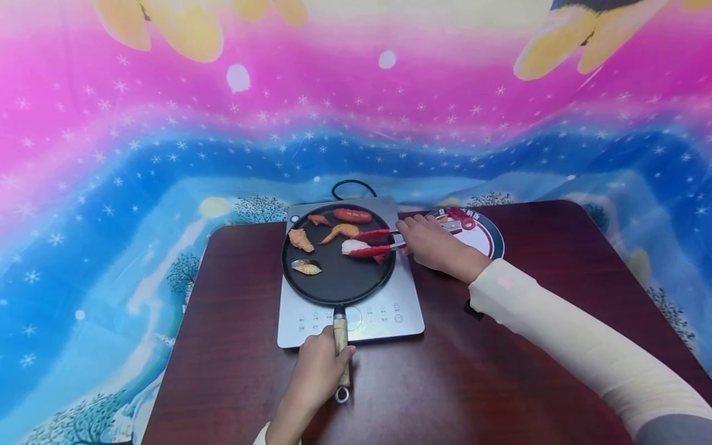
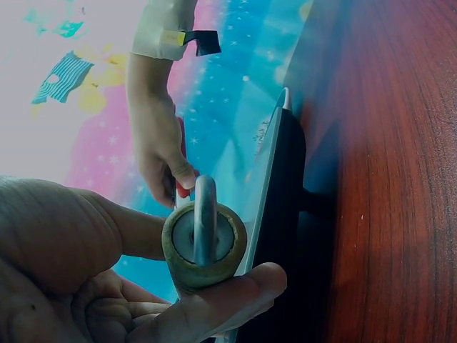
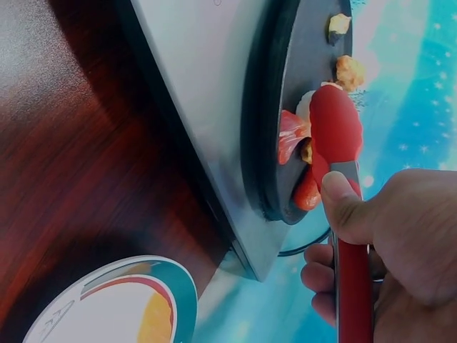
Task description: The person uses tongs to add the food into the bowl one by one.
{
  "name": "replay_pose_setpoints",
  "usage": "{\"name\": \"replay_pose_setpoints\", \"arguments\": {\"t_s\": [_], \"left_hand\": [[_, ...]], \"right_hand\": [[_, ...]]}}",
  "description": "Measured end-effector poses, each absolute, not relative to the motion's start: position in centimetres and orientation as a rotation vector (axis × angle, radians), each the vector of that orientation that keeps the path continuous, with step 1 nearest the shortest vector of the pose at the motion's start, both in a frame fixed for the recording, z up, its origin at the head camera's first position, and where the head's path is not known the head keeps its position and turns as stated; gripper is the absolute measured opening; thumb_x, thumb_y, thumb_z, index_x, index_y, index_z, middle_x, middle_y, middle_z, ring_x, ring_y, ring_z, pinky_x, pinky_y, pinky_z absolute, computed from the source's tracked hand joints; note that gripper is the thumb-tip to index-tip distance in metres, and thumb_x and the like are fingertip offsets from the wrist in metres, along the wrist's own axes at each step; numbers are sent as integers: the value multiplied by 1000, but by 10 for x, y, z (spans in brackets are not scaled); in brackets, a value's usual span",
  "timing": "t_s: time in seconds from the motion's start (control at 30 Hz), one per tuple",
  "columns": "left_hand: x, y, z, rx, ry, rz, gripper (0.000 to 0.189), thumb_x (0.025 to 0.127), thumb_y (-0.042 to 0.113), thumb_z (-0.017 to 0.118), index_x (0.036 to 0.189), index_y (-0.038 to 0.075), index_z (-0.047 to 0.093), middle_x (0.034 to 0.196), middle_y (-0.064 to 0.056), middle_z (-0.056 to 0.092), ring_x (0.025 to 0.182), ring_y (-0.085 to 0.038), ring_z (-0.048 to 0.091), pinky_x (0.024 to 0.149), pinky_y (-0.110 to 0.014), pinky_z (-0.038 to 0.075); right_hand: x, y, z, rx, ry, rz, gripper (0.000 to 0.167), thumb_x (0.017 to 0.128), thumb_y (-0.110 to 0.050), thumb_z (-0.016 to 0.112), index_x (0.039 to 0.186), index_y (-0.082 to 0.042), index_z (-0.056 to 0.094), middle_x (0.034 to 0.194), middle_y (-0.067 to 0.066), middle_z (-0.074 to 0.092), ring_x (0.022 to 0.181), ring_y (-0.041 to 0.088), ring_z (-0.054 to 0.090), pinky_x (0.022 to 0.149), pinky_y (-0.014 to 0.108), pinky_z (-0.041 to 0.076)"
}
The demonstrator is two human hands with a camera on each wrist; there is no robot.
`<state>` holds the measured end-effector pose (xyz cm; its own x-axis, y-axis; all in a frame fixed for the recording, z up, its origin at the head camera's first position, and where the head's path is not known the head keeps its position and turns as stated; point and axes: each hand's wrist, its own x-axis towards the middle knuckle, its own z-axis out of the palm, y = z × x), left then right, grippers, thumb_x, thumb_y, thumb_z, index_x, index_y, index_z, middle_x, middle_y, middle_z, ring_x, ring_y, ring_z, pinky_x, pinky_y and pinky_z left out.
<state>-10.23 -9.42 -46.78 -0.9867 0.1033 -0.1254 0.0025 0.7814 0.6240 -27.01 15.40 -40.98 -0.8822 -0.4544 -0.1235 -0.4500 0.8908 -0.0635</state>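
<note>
My left hand (image 1: 316, 366) grips the wooden handle (image 1: 341, 337) of a round black frying pan (image 1: 339, 287). In the left wrist view, thumb and fingers lie around the handle's end, which bears a metal ring (image 2: 205, 221). My right hand (image 1: 432, 246) holds red-tipped tongs (image 1: 375, 235) over the pan's right side. A white piece of food (image 1: 351, 246) with a reddish part sits at the tongs' tips; whether they pinch it I cannot tell. Also in the pan are a red sausage (image 1: 352, 215), a curved fried piece (image 1: 340, 231), a breaded piece (image 1: 301, 240), a small orange piece (image 1: 318, 219) and a yellowish dark-edged piece (image 1: 306, 267).
The pan stands on a silver induction cooker (image 1: 408, 312), with a black cable (image 1: 353, 182) behind it. To its right a plate (image 1: 497, 238) with a green rim bears red items, partly hidden by my right hand. All stand on a dark wooden table (image 1: 233, 321).
</note>
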Motion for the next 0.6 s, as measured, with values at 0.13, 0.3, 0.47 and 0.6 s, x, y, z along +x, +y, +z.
{"name": "replay_pose_setpoints", "arguments": {"t_s": [0.13,0.3,0.47,0.6], "left_hand": [[-102,-95,-468,90,2814,994,33,90,20,78,100,-7,64,64,-2,57,58,-12,56,55,-27,50],[-103,-95,-468,87,2809,998,32,90,20,78,100,-7,63,64,-3,57,57,-12,56,54,-26,50],[-103,-94,-468,69,2801,994,34,90,20,78,101,-8,64,64,-3,56,57,-12,56,53,-27,49],[-103,-94,-468,66,2793,1002,34,90,19,78,102,-9,63,64,-3,56,55,-12,56,52,-26,48]], "right_hand": [[-271,154,-411,-710,2926,-64,56,96,-14,70,147,-2,49,144,20,57,140,38,48,120,59,32],[-271,154,-413,-715,2930,-73,57,95,-15,73,145,-2,50,142,19,59,138,38,50,119,60,34],[-270,154,-413,-702,2925,-80,58,94,-16,73,146,-2,50,142,19,59,137,38,50,119,59,34],[-269,155,-413,-707,2922,-71,58,95,-16,72,147,-2,49,142,19,58,138,38,50,119,59,35]]}}
